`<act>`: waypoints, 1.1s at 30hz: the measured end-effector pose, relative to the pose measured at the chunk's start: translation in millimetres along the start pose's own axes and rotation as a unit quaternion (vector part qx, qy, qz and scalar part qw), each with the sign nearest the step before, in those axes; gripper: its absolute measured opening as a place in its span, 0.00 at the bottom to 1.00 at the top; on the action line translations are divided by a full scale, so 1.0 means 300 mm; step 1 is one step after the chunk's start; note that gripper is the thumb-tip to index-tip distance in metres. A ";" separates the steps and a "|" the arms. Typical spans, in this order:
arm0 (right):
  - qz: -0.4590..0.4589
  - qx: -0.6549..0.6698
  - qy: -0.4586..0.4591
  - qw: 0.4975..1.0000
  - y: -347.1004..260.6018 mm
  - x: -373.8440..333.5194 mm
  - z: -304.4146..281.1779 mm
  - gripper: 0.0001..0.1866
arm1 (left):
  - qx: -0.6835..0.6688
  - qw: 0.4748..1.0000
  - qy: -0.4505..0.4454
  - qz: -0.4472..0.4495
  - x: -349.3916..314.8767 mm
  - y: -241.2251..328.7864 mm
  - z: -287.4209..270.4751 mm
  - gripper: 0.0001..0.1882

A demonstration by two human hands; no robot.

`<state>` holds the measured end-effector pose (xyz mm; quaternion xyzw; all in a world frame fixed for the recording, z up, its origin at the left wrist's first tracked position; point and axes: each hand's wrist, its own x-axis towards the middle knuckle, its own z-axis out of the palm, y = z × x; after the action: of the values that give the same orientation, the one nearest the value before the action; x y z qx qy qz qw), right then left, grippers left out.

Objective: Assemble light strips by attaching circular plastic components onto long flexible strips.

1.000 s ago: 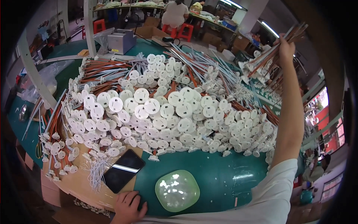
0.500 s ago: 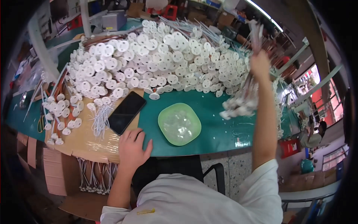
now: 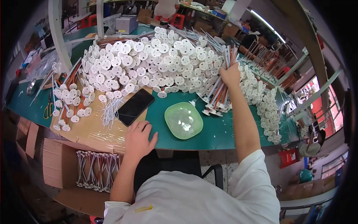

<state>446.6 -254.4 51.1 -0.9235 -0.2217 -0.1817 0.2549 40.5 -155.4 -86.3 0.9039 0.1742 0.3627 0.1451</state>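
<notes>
My right hand (image 3: 230, 75) is closed around a bundle of brown and grey wires (image 3: 218, 98). The wires stand a little tilted, with white round ends low at the green tabletop (image 3: 220, 134). Behind and beside them spreads a large heap of similar wires with white discs (image 3: 141, 71). At the table's front edge my left hand (image 3: 140, 139) lies with its fingers apart and holds nothing. Just beyond its fingers is a black phone (image 3: 136, 107). Between my hands sits a light green bowl (image 3: 167, 125) with clear, shiny contents I cannot make out.
Loose white strings (image 3: 111, 115) and a smaller group of disc-ended wires (image 3: 71, 102) lie on a cardboard sheet (image 3: 89, 131) at the left. Scissors (image 3: 47, 110) are farther left. Below the table edge stands an open carton (image 3: 56, 164) holding wire bundles. A co-worker (image 3: 251, 41) sits at the far right.
My right hand has brought the wire bundle down and to the left, its round ends now near the tabletop. My left hand stays by the phone. The whole view has shifted slightly.
</notes>
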 end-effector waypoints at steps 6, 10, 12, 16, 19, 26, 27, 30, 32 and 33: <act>-0.106 -0.003 0.099 0.989 0.026 -0.060 -0.014 0.57 | 0.009 1.000 -0.002 -0.001 0.013 0.010 -0.008 0.14; -0.152 -0.010 0.117 0.981 0.026 -0.049 -0.022 0.55 | 0.005 1.000 -0.006 -0.008 0.023 0.014 -0.004 0.14; -0.171 0.011 0.117 0.978 0.027 -0.007 0.011 0.53 | 0.007 1.000 -0.008 -0.015 0.026 0.013 -0.007 0.14; -0.148 -0.022 0.149 0.977 0.088 0.115 0.076 0.48 | 0.000 1.000 -0.003 -0.011 0.033 0.015 -0.002 0.14; -0.143 0.047 0.168 0.974 0.118 0.145 0.122 0.43 | 0.001 1.000 0.001 -0.007 0.032 0.006 0.004 0.14; -0.149 0.035 0.152 0.977 0.077 0.122 0.051 0.48 | -0.003 1.000 -0.012 -0.008 0.049 0.003 -0.010 0.14; -0.152 0.033 0.161 0.975 0.098 0.148 0.020 0.48 | -0.005 1.000 -0.005 -0.003 0.048 0.008 -0.004 0.14; -0.155 0.106 0.192 0.963 0.054 0.202 -0.075 0.46 | 0.006 1.000 -0.026 -0.006 0.038 -0.001 0.007 0.15; -0.242 0.086 0.214 0.942 0.030 0.297 -0.135 0.40 | 0.024 0.998 -0.049 -0.013 0.044 0.004 0.003 0.16; -0.274 0.072 0.218 0.934 -0.003 0.349 -0.164 0.37 | 0.025 0.998 -0.048 -0.015 0.045 0.003 0.000 0.16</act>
<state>522.7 -247.6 137.9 -0.7435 -0.4179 -0.4251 0.3030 49.9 -150.4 -77.8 0.9210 0.1895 0.3121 0.1359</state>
